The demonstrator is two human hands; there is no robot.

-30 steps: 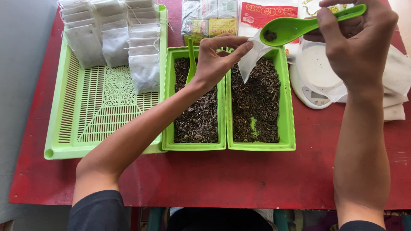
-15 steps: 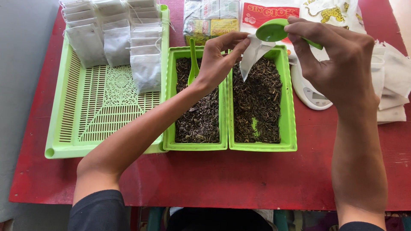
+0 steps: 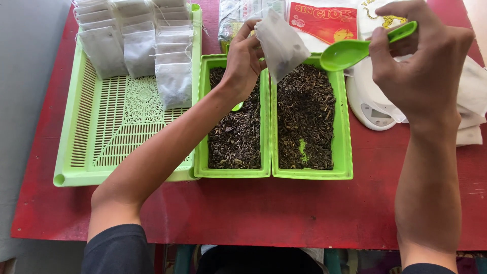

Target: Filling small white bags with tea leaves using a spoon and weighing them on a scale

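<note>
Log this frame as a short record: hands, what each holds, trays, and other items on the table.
left hand: holds a small white bag above the two tea trays
right hand: holds a green spoon, bowl pointing at the bag
left tea tray: dark loose tea, a second green spoon's tip showing under the wrist
right tea tray: dark loose tea, bare patch near the front
slatted tray: rows of filled white bags at its far end
scale: white, right of the trays
table: red
</note>
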